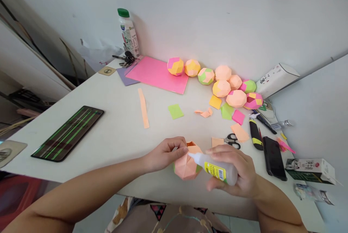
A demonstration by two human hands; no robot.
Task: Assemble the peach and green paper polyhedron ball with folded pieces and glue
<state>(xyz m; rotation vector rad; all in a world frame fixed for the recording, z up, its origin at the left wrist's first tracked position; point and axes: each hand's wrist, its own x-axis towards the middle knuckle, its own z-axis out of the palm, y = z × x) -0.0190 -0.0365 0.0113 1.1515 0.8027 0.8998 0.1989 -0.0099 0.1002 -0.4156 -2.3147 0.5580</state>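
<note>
While the left hand (163, 155), forearm (114, 179) angled inward, pinches the peach paper ball (186, 169) by its rim near the front of the table (152, 186), the right hand (244, 171) curls around a tilted bottle (217, 169).

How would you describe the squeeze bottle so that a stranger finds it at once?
On the white table, find the mostly peach paper ball near the front edge. The squeeze bottle is in the right hand, its thin nozzle pointing left toward that ball. Unlike the green-capped bottle by the wall, it has a yellow label.
</note>
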